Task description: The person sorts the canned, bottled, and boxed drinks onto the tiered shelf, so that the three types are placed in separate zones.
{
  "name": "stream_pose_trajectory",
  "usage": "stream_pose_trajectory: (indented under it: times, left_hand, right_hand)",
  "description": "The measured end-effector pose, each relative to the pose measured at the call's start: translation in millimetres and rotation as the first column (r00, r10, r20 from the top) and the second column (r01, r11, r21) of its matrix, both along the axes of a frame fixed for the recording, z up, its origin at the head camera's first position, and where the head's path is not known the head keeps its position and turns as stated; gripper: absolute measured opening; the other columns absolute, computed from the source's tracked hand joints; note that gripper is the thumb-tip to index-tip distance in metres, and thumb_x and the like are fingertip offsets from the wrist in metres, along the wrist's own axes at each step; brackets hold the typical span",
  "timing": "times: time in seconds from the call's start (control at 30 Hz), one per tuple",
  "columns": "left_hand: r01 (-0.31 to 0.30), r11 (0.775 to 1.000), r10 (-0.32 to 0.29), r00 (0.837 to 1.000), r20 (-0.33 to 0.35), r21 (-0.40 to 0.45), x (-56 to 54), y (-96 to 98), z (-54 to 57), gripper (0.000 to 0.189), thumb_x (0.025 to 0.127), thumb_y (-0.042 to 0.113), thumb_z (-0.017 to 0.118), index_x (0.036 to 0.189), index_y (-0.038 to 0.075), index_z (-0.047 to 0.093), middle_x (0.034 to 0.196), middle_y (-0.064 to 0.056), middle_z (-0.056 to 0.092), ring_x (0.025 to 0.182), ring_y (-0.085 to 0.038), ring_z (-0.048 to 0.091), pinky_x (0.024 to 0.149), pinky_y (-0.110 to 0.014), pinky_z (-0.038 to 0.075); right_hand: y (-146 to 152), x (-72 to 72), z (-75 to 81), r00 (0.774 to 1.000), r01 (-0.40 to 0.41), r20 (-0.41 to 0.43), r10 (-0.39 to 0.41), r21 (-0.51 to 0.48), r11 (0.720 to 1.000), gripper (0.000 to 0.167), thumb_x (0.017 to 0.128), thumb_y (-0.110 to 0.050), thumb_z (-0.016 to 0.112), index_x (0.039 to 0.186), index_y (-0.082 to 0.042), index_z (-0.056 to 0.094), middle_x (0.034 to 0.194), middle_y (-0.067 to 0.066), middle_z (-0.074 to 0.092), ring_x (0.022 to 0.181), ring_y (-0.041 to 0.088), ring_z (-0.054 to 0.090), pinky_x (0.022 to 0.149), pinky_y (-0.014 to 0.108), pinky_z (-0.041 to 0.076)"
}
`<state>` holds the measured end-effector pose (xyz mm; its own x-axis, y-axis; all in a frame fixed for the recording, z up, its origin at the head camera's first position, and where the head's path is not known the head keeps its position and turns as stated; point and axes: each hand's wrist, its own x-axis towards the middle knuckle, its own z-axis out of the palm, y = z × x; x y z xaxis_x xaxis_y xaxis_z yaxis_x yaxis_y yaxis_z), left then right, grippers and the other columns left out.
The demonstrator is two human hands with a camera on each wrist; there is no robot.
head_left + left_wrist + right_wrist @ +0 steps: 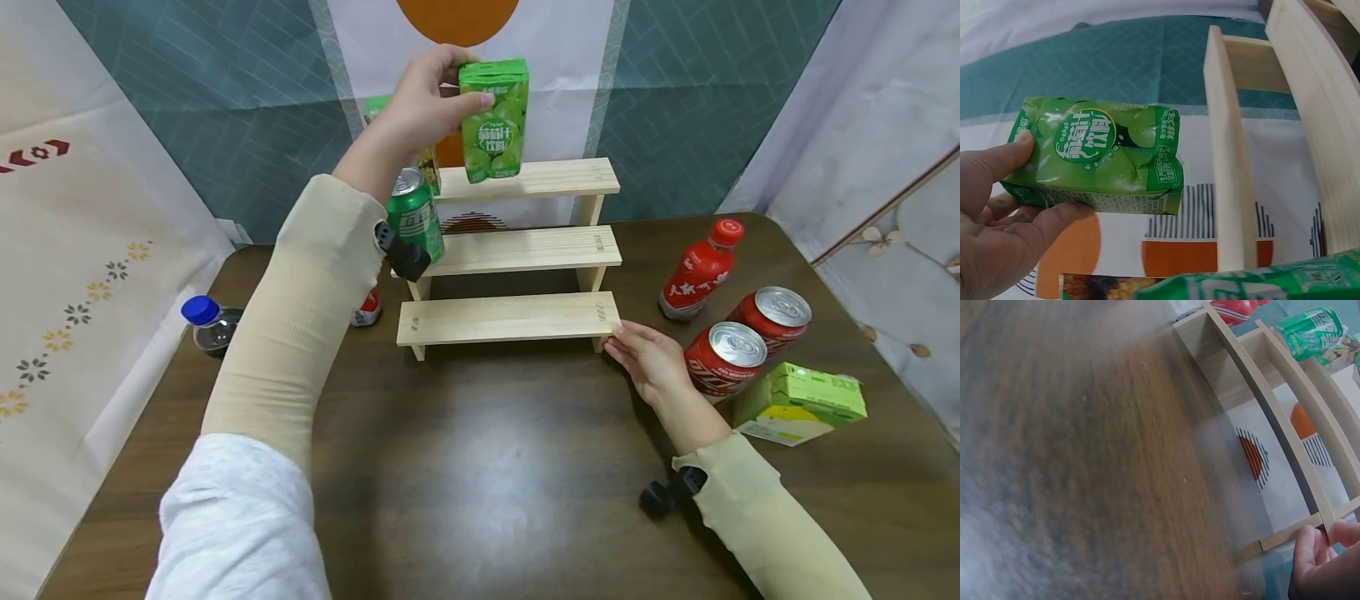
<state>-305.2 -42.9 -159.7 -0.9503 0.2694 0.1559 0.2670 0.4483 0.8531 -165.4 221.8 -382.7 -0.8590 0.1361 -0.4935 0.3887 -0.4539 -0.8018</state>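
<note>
My left hand (431, 100) grips a green grape juice box (495, 121) by its side, raised at the top tier of a three-step wooden shelf (510, 321). The left wrist view shows the thumb on the front of the box and the fingers under its edge. At the bottom tier's right end, my right hand (651, 362) pinches the board's corner between thumb and fingers. A green can (420, 221) stands at the left of the middle tier. Above it, another carton (375, 107) at the top left is mostly hidden behind my left hand and wrist.
Right of the shelf stand a red bottle (697, 271), two red cans (723, 362) and a green-yellow carton (798, 404). On the left are a blue-capped dark bottle (213, 323) and a red can (367, 308) partly behind my sleeve. Curtains hang behind the table.
</note>
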Motion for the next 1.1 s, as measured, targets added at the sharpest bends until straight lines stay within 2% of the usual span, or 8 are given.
stream_pose_trajectory:
  times: [0.2, 0.43, 0.57, 0.73, 0.97, 1.1]
  left_hand:
    - [0.007, 0.999, -0.007, 1.000, 0.006, -0.051, -3.0, 1.5, -8.5, 0.044, 0.095, 0.021, 0.057, 0.136, 0.013, 0.043, 0.115, 0.003, 0.049, 0.108, -0.010, 0.050, 0.092, -0.024, 0.047]
    - [-0.016, 0.997, 0.018, 1.000, 0.020, -0.077, -2.4, 0.7, -10.0, 0.046, 0.095, 0.022, 0.056, 0.138, 0.013, 0.041, 0.119, 0.002, 0.047, 0.112, -0.010, 0.047, 0.094, -0.020, 0.045]
    - [-0.022, 0.994, 0.027, 0.999, 0.044, -0.107, -2.7, -0.8, -12.6, 0.050, 0.096, 0.023, 0.055, 0.142, 0.015, 0.038, 0.129, 0.000, 0.045, 0.116, -0.010, 0.045, 0.095, -0.020, 0.043]
    - [-0.045, 0.994, 0.054, 0.995, 0.085, -0.101, -2.8, -0.7, -12.8, 0.053, 0.097, 0.026, 0.051, 0.146, 0.020, 0.032, 0.144, 0.001, 0.036, 0.127, -0.010, 0.039, 0.099, -0.022, 0.041]
    - [-0.079, 0.986, 0.094, 0.991, 0.092, -0.150, -3.2, 2.2, -12.7, 0.051, 0.097, 0.028, 0.050, 0.145, 0.022, 0.033, 0.143, 0.002, 0.035, 0.113, -0.008, 0.038, 0.091, -0.023, 0.040]
    - [-0.091, 0.981, 0.107, 0.990, 0.090, -0.171, -4.4, 0.5, -14.7, 0.052, 0.097, 0.029, 0.050, 0.145, 0.021, 0.032, 0.145, 0.002, 0.034, 0.115, -0.008, 0.036, 0.092, -0.024, 0.040]
  right_hand:
    - [-0.6, 2.3, 2.3, 1.000, 0.002, 0.015, -0.002, 0.007, 1.000, 0.017, 0.093, -0.006, 0.058, 0.110, -0.009, 0.054, 0.080, -0.004, 0.066, 0.076, 0.007, 0.064, 0.075, 0.019, 0.056]
    - [-2.9, 2.7, 4.3, 1.000, -0.006, -0.025, 0.006, 0.011, 1.000, 0.012, 0.093, -0.004, 0.056, 0.104, -0.009, 0.056, 0.080, -0.004, 0.066, 0.075, 0.008, 0.063, 0.074, 0.019, 0.056]
    - [-3.6, 5.1, 5.6, 1.000, -0.006, -0.014, 0.006, -0.002, 1.000, 0.010, 0.093, -0.003, 0.057, 0.099, -0.010, 0.058, 0.080, -0.003, 0.066, 0.075, 0.008, 0.063, 0.073, 0.019, 0.056]
    - [-2.2, 6.5, 9.3, 1.000, -0.005, -0.021, 0.005, 0.004, 1.000, 0.010, 0.092, -0.005, 0.059, 0.099, -0.011, 0.059, 0.080, -0.003, 0.067, 0.075, 0.009, 0.064, 0.074, 0.020, 0.056]
    - [-1.7, 8.2, 9.7, 1.000, -0.005, -0.001, 0.005, -0.006, 1.000, 0.012, 0.092, -0.004, 0.058, 0.102, -0.010, 0.057, 0.080, -0.003, 0.066, 0.074, 0.009, 0.064, 0.073, 0.020, 0.056]
    - [-1.5, 8.4, 8.7, 1.000, 0.000, 0.007, 0.000, -0.004, 1.000, 0.011, 0.092, -0.004, 0.058, 0.101, -0.011, 0.058, 0.080, -0.003, 0.066, 0.075, 0.009, 0.064, 0.073, 0.021, 0.056]
